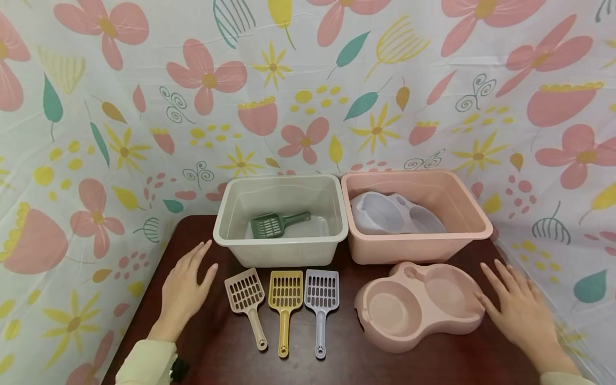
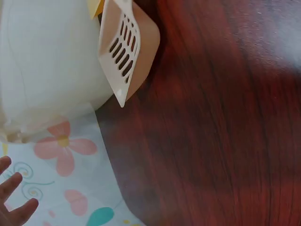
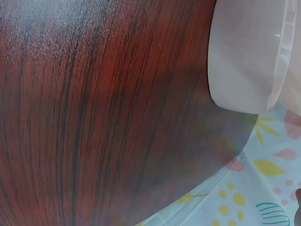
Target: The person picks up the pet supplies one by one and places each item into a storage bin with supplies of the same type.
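Note:
My left hand (image 1: 185,286) is at the table's left side, fingers spread and holding nothing. Nearest to it are a beige litter scoop (image 1: 246,293) and the white-grey bin (image 1: 281,254). A yellow scoop (image 1: 286,291) and a lavender scoop (image 1: 321,291) lie beside the beige one. On the right, my right hand (image 1: 522,315) is spread and holds nothing. Its thumb is by the edge of a pink double pet bowl (image 1: 416,331); whether they touch I cannot tell. Inside the white-grey bin lies a green scoop (image 1: 269,226). A lavender double bowl (image 1: 385,214) leans in the pink bin (image 1: 409,250).
Both bins stand side by side at the back of the dark red-brown wooden table (image 1: 216,358). Behind them hangs a white flower-patterned sheet (image 1: 298,69), which also runs along both sides. In the left wrist view, the beige scoop (image 2: 124,52) lies close to the white-grey bin (image 2: 51,61).

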Motion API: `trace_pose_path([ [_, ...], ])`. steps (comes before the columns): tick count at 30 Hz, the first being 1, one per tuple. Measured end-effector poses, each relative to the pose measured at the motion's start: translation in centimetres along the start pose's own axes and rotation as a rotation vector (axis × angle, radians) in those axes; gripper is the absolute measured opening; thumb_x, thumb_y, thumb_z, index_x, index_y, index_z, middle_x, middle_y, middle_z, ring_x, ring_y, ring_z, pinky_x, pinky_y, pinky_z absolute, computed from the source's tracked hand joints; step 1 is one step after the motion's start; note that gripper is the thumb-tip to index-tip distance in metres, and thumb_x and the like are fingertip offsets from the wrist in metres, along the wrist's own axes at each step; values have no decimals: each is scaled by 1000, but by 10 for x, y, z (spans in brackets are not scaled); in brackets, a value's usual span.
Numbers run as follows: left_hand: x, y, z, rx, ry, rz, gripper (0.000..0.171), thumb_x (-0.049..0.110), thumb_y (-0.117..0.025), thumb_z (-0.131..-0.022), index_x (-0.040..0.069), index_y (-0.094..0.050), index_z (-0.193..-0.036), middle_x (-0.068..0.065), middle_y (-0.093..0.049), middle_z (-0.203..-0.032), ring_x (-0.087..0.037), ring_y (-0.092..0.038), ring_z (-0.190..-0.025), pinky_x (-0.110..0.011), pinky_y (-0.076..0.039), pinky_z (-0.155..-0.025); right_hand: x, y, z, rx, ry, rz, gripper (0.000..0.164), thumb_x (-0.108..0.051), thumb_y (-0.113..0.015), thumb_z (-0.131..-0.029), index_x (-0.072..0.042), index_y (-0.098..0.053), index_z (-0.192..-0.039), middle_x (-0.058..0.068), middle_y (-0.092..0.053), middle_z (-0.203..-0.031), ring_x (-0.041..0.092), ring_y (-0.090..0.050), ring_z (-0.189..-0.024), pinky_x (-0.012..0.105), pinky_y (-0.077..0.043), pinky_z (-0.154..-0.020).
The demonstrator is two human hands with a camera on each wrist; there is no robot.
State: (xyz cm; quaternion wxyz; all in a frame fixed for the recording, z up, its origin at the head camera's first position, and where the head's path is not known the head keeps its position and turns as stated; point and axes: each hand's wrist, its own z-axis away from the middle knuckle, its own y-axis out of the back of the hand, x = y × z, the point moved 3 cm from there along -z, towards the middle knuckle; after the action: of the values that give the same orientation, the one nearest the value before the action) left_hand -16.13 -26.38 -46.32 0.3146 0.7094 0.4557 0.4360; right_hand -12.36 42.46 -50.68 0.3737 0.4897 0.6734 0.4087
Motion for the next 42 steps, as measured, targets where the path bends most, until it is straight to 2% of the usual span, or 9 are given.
trace_pose_path([
  [6,-10,-5,-9,-7,79,147,50,36,-53,-103,24,-44,-150,-12,-47,-147,-39,-44,-131,-63,-39,-94,-7,-1,0,52,16,-15,71,-36,-63,-95,-20,-32,-157,21,-36,-152,33,-17,-148,58,-9,-115],
  [10,-15,-8,-15,-30,117,219,47,38,-47,-105,26,-42,-150,-12,-45,-149,-40,-42,-132,-66,-37,-92,-9,-3,-1,83,25,-8,70,-38,-63,-95,-18,-35,-155,22,-40,-149,33,-21,-147,62,-21,-107],
  [13,-19,-10,-19,-43,141,274,48,39,-47,-105,27,-41,-152,-11,-43,-150,-40,-40,-134,-68,-35,-93,-10,-3,-2,104,28,-6,68,-41,-61,-95,-16,-38,-153,22,-42,-148,33,-23,-146,63,-25,-100],
  [20,-19,-15,-30,-67,175,534,48,34,-47,-106,23,-42,-152,-9,-44,-149,-33,-40,-134,-55,-37,-100,-15,-5,-5,139,20,1,64,-44,-59,-95,-13,-43,-150,22,-46,-144,41,-40,-131,60,-29,-96],
  [26,-14,-24,-39,-111,204,702,52,31,-48,-106,21,-35,-155,-10,-42,-151,-30,-38,-136,-44,-35,-100,-22,-5,-8,161,28,-16,64,-35,-65,-92,-9,-46,-147,24,-49,-141,44,-44,-125,60,-32,-93],
  [29,-11,-26,-44,-134,212,747,53,26,-47,-107,14,-32,-156,-14,-38,-153,-33,-36,-137,-40,-36,-100,-27,-5,-11,171,36,-30,64,-32,-66,-91,-8,-47,-147,24,-50,-140,44,-45,-125,60,-33,-94],
  [33,-9,-28,-48,-147,222,784,55,23,-48,-106,10,-28,-156,-17,-34,-155,-35,-33,-138,-47,-34,-104,-33,-7,-14,180,35,-33,65,-32,-64,-91,-10,-44,-149,24,-51,-139,44,-46,-123,59,-34,-94],
  [36,-8,-30,-48,-145,239,787,56,27,-49,-106,15,-28,-157,-14,-34,-155,-32,-34,-138,-52,-32,-104,-38,-8,-16,182,22,-35,65,-31,-64,-91,-11,-44,-150,23,-51,-139,44,-46,-122,59,-35,-92],
  [42,-7,-31,-46,-147,267,787,57,31,-52,-104,18,-32,-156,-12,-34,-154,-31,-35,-137,-52,-35,-102,-50,-10,-18,182,11,-45,65,-28,-68,-89,-11,-46,-148,22,-52,-138,43,-49,-118,59,-37,-89],
])
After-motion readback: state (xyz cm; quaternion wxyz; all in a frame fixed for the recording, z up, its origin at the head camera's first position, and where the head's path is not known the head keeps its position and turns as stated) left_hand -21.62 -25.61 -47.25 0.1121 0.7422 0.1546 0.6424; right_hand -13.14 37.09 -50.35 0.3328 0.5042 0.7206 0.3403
